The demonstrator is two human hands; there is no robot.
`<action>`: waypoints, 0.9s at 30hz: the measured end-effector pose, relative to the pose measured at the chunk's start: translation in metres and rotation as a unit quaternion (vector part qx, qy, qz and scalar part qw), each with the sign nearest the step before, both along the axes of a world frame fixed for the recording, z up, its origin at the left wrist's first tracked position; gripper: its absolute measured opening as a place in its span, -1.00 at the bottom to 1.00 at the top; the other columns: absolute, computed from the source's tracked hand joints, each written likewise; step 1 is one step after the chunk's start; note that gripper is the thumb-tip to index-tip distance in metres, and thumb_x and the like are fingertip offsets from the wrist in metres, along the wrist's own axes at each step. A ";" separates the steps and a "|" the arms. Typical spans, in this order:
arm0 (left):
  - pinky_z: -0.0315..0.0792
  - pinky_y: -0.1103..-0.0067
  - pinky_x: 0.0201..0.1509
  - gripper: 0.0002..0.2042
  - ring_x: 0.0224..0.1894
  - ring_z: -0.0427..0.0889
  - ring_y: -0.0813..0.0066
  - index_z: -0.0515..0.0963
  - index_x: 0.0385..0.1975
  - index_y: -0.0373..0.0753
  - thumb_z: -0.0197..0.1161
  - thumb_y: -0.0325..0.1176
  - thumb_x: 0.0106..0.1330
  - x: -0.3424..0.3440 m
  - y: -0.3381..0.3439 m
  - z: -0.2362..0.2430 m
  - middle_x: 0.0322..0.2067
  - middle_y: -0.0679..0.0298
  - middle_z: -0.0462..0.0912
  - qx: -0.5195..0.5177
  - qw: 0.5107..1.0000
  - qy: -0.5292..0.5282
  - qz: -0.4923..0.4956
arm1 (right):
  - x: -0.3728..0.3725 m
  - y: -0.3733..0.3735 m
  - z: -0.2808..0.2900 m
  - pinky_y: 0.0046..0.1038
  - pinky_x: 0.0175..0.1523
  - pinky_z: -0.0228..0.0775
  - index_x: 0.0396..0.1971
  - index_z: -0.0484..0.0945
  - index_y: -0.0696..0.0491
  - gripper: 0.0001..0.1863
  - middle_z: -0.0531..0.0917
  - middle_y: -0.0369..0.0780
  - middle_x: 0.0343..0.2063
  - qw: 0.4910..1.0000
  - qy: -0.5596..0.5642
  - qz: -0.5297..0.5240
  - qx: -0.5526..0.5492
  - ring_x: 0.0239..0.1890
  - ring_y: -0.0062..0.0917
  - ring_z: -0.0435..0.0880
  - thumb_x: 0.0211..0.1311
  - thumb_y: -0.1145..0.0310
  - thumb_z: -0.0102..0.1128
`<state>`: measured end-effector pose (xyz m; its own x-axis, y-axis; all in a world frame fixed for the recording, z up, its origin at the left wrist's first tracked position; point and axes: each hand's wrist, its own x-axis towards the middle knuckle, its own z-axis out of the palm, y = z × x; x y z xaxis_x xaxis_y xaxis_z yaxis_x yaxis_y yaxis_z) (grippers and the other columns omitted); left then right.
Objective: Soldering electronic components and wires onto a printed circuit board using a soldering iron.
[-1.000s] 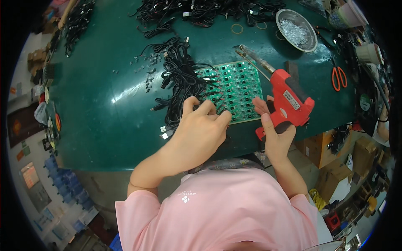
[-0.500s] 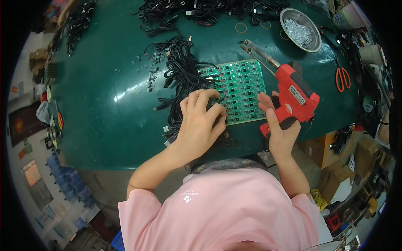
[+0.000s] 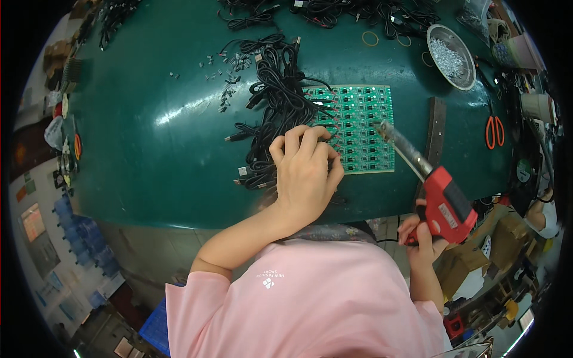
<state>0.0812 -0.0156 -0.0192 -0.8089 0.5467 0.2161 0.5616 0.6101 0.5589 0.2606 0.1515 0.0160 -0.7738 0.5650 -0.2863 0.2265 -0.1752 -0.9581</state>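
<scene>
A green panel of small circuit boards lies on the table. Black USB cables are heaped along its left side, several thin wire ends reaching onto the boards. My left hand is bent over the panel's lower left edge, fingertips closed on a black USB cable end, mostly hidden beneath the fingers. My right hand grips the handle of a red soldering gun at the table's front edge. Its metal barrel slants up and left, the tip over the panel's right part.
Small dark parts are scattered left of the cables. A metal bowl of small clear pieces stands at the back right. Orange-handled scissors and a dark bar lie on the right; more cables line the back.
The soldering gun has come down toward me and right, its tip now over the panel instead of beyond it. My left hand stays at the panel's left edge. The whole view has shifted slightly.
</scene>
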 end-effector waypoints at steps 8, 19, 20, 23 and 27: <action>0.10 0.29 0.02 -0.87 -0.03 0.40 0.23 0.49 -0.55 -0.26 0.32 -0.49 -0.09 0.002 0.002 0.000 -0.20 0.24 0.50 0.008 1.000 0.020 0.000 | 0.038 -0.006 0.002 -0.56 -0.49 0.36 0.02 0.33 0.24 -0.55 0.59 -0.15 -0.51 0.992 -0.065 0.079 -0.068 -0.58 -0.58 0.50 0.20 0.31 0.16; 0.09 0.30 0.03 -0.86 -0.01 0.38 0.22 0.51 -0.54 -0.26 0.33 -0.49 -0.10 0.003 0.003 0.002 -0.18 0.25 0.50 -0.017 0.999 0.035 -0.004 | 0.036 -0.011 -0.003 -0.55 -0.49 0.37 -0.01 0.35 0.21 -0.62 0.59 -0.16 -0.54 0.993 -0.050 0.076 -0.070 -0.58 -0.58 0.51 0.22 0.36 0.11; 0.13 0.30 0.00 -0.86 -0.01 0.38 0.20 0.50 -0.53 -0.29 0.30 -0.50 -0.12 0.002 0.004 0.004 -0.18 0.20 0.48 -0.031 0.998 0.045 -0.012 | 0.037 -0.011 -0.003 -0.55 -0.49 0.37 -0.01 0.35 0.21 -0.62 0.59 -0.16 -0.54 0.994 -0.049 0.075 -0.069 -0.58 -0.58 0.51 0.22 0.36 0.11; 0.13 0.31 0.00 -0.88 -0.05 0.38 0.24 0.53 -0.50 -0.25 0.31 -0.49 -0.07 -0.004 0.003 0.016 -0.23 0.27 0.48 -0.098 0.990 0.077 -0.066 | 0.037 -0.010 -0.002 -0.55 -0.51 0.36 0.00 0.33 0.22 -0.60 0.59 -0.15 -0.54 0.996 -0.035 0.050 -0.059 -0.61 -0.58 0.50 0.22 0.36 0.12; 0.16 0.32 -0.04 -0.88 -0.10 0.38 0.26 0.52 -0.51 -0.27 0.29 -0.50 -0.07 -0.012 0.007 0.019 -0.28 0.26 0.45 -0.180 0.972 0.079 -0.131 | 0.038 -0.009 -0.005 -0.56 -0.52 0.34 0.01 0.33 0.23 -0.60 0.59 -0.14 -0.54 0.996 -0.014 0.039 -0.073 -0.64 -0.58 0.48 0.22 0.38 0.10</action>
<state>0.0689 -0.0085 -0.0002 -0.6040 0.7927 0.0827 0.7855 0.5745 0.2301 0.2983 0.1430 0.0114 -0.8042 0.4536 -0.3840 0.2719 -0.2938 -0.9164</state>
